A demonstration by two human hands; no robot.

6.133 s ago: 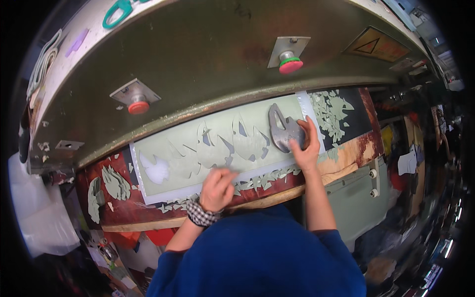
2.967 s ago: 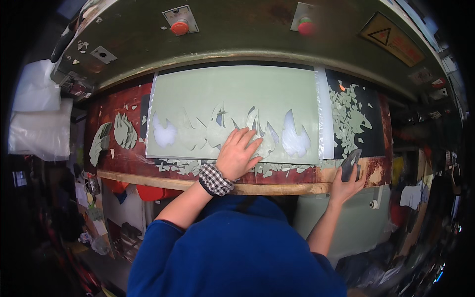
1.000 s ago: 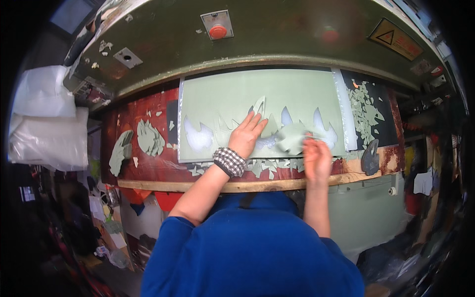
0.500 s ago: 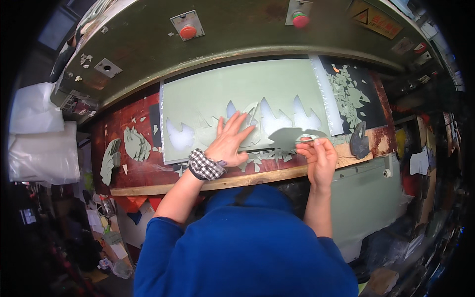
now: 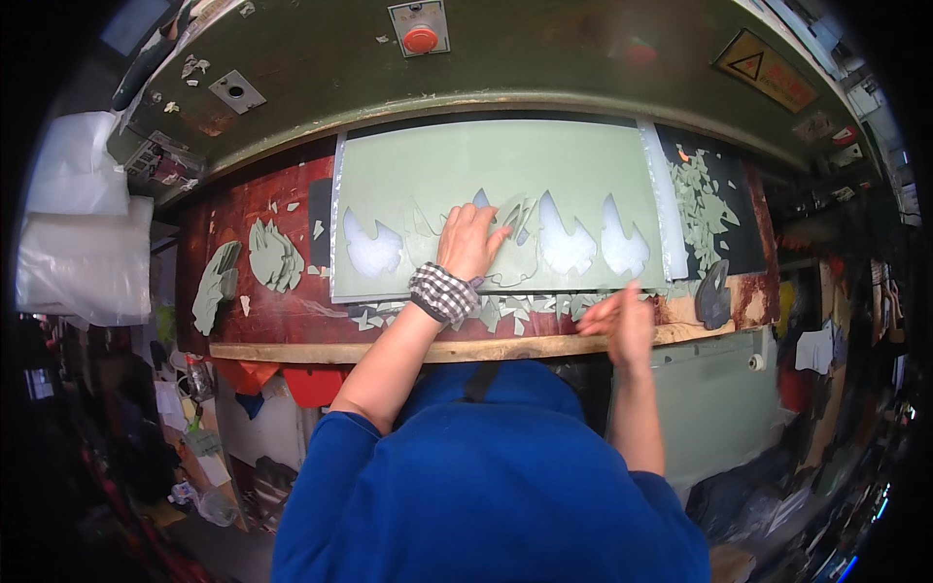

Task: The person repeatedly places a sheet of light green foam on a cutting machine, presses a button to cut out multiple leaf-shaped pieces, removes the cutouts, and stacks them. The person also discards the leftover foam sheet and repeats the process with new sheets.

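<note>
A pale green sheet (image 5: 418,160) lies on the work surface, with several flame-shaped openings (image 5: 567,238) showing a whitish layer beneath. My left hand (image 5: 469,241), a checked band round its wrist, rests on the sheet's middle. Its fingers are bent together over the cut area, with the thumb apart. Right beside the thumb are loose cut edges and an outline (image 5: 515,255) in the sheet. My right hand (image 5: 627,325) hangs over the near edge of the sheet, slightly blurred. Its fingers are apart and nothing shows in them.
Stacked green cut pieces (image 5: 276,255) lie at left beside another pile (image 5: 216,287). Scraps (image 5: 700,199) cover the dark area at right, near a dark grey object (image 5: 713,294). A wooden edge (image 5: 389,352) runs along the front. A machine panel with a red button (image 5: 420,39) stands behind.
The grey-green piece my right hand held is gone from it, and that hand has dropped slightly. My left hand's spread fingers have drawn together. The whole view has shifted somewhat.
</note>
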